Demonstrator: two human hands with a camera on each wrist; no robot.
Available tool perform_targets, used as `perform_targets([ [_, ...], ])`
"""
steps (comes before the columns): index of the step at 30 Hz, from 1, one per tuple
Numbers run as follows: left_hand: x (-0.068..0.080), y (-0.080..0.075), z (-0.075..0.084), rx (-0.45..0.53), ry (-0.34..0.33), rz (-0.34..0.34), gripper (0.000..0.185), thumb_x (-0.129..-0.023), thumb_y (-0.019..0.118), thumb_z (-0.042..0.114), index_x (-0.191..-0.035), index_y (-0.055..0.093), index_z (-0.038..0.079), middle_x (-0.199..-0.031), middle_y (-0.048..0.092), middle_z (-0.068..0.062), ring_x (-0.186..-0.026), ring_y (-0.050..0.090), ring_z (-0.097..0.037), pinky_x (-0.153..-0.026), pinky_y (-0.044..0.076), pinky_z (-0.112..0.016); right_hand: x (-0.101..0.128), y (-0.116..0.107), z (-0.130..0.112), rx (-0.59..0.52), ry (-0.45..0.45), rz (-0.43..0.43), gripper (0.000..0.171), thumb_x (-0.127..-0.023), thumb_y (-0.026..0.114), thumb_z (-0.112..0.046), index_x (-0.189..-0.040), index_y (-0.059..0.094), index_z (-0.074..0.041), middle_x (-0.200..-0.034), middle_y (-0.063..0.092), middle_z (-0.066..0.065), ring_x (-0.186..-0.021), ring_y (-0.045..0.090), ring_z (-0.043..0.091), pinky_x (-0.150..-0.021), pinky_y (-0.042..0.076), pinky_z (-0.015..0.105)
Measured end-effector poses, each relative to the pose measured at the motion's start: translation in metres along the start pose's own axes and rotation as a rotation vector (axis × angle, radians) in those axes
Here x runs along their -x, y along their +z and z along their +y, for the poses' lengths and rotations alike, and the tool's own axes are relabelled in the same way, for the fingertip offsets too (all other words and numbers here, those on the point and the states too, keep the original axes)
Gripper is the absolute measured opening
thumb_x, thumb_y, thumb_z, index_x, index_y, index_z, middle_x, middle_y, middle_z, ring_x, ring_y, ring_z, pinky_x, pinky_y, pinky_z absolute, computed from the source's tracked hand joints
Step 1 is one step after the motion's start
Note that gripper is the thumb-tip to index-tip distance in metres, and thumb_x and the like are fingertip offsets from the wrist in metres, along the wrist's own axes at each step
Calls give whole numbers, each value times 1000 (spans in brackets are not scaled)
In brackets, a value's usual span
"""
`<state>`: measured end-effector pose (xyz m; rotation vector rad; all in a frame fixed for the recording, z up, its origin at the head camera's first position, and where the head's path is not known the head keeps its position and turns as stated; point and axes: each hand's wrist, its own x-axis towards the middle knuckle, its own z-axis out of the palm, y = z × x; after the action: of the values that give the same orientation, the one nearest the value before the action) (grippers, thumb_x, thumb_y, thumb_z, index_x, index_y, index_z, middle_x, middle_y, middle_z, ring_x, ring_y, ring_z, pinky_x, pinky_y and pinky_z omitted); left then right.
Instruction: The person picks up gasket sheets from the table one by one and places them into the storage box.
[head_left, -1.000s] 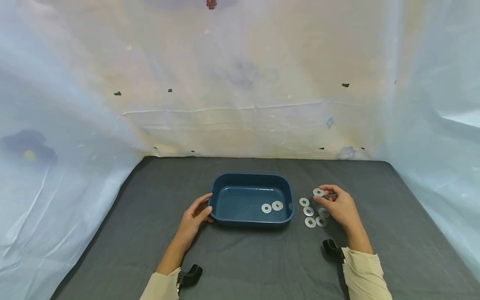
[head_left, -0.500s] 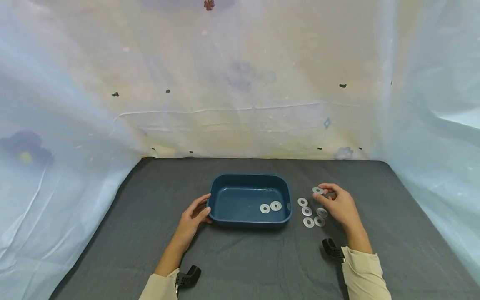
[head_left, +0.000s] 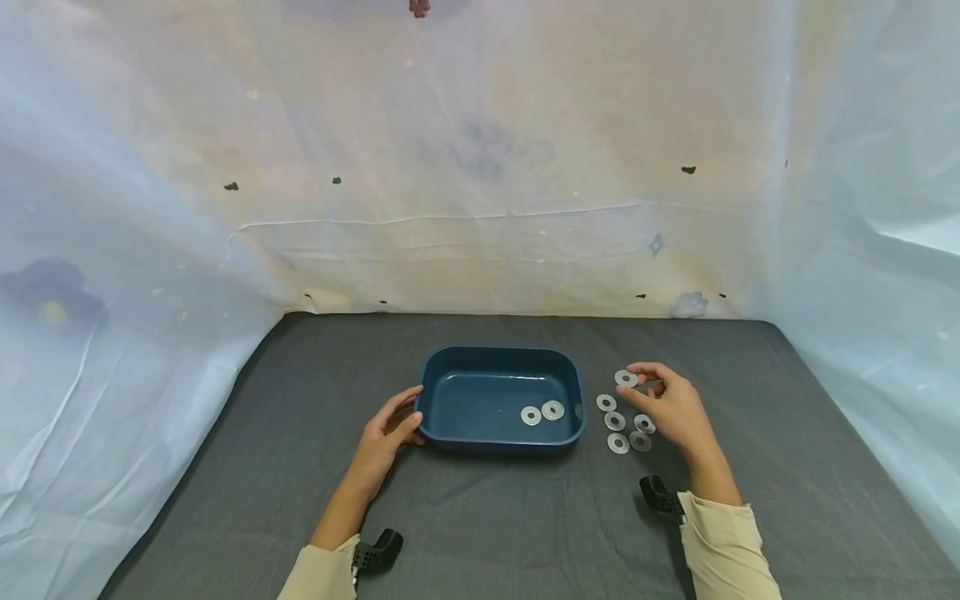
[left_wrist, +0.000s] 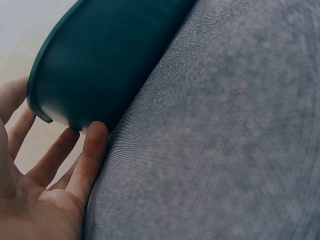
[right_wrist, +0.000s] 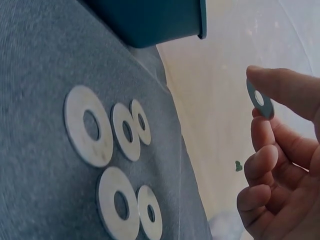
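Note:
Between right thumb and fingers a metal washer (right_wrist: 260, 98) is pinched above the cloth; that right hand (head_left: 672, 408) is to the right of the dark blue rectangular bin (head_left: 487, 446). In the right wrist view its other fingers (right_wrist: 254, 198) are curled toward the palm. My left hand (head_left: 387, 429) rests its spread, mostly straight fingertips against the bin's left end, as the left wrist view also shows. Two washers, one of them a washer (head_left: 531, 422) nearer the middle, lie inside the bin toward its right end.
Several loose washers, among them a front washer (head_left: 618, 451), lie flat on the grey cloth (head_left: 495, 525) between the bin and my right hand. A pale patterned sheet (head_left: 480, 258) hangs behind the table, with bluish sheeting at both sides.
My right hand has moved slightly left and away from me, carrying the pinched washer closer to the bin. My left hand and the bin stay in place.

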<state>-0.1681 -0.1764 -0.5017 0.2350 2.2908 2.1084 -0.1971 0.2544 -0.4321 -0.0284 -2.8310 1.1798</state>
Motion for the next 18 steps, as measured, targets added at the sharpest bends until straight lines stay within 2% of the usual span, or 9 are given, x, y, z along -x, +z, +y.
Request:
perform_targets([
  [13, 1, 0, -1, 15, 6, -8, 47, -102, 58, 23, -147, 47, 15, -144, 48, -16, -94, 62, -10, -78, 57, -30, 2, 4, -9, -24, -61, -6, 47, -91, 73, -38, -127, 62, -10, -104, 56, 9, -73, 48, 12, -57, 40, 24],
  [18, 0, 0, -1, 17, 12, -8, 47, -102, 59, 23, -147, 48, 15, -144, 48, -17, -94, 62, -10, -78, 57, -30, 2, 6, -14, -20, -65, -8, 45, -91, 73, -36, -127, 62, -10, -105, 57, 13, -76, 49, 15, -58, 40, 24],
])
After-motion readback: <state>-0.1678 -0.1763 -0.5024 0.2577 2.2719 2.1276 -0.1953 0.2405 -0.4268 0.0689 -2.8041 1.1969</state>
